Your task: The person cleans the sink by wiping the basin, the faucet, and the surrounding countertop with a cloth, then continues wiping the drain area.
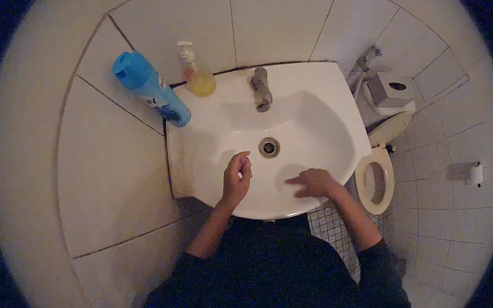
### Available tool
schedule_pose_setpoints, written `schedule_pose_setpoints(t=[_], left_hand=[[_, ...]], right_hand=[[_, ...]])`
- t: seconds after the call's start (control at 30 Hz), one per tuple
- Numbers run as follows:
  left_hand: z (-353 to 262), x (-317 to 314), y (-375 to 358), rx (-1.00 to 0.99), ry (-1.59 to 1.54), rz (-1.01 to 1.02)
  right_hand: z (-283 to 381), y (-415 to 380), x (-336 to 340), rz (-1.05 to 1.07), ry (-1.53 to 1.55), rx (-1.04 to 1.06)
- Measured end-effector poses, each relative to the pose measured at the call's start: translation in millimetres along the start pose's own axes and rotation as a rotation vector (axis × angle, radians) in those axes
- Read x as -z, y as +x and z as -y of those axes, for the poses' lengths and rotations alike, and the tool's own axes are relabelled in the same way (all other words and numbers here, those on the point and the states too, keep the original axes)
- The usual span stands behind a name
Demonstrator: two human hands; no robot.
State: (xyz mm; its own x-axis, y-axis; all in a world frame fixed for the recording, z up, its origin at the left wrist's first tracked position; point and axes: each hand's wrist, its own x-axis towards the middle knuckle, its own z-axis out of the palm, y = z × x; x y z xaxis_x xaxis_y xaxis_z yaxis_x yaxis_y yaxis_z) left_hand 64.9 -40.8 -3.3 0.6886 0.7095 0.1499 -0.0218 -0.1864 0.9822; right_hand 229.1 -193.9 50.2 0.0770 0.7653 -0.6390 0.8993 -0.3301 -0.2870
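Observation:
Both of my hands are over the front part of a white washbasin [211, 188]. My left hand [236, 179] is raised left of the drain [269, 148], its fingers loosely bent and apart, with a pale gap showing between them and nothing visible in the hand. On the right, my right hand [314, 184] hangs over the basin's front right slope, palm down, fingers stretched toward the left and apart, holding nothing. A metal tap [261, 90] stands at the back of the basin, above the drain. No running water shows under it.
At the back left stand a blue spray can [152, 89] and a pump bottle with yellowish liquid [200, 82]. Right of the basin is a toilet [390, 186] with its lid raised and a tissue box [390, 90] on the tank. A paper roll [474, 175] hangs on the tiled wall.

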Motion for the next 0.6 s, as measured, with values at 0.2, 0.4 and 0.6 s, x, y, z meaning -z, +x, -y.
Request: schedule_pose_setpoints(t=[0.2, 0.4, 0.6], left_hand=[[3.3, 1.8, 1.4, -0.037, 0.058, 0.008], [5.9, 0.9, 2.5, -0.022, 0.028, 0.009], [5.4, 2.9, 1.4, -0.010, 0.033, 0.005]], right_hand=[[29.3, 17.5, -14.4, -0.216, 0.149, 0.294], [3.3, 1.9, -3.1, -0.080, 0.050, 0.294], [30.4, 12.5, -7.6, -0.157, 0.196, 0.391]])
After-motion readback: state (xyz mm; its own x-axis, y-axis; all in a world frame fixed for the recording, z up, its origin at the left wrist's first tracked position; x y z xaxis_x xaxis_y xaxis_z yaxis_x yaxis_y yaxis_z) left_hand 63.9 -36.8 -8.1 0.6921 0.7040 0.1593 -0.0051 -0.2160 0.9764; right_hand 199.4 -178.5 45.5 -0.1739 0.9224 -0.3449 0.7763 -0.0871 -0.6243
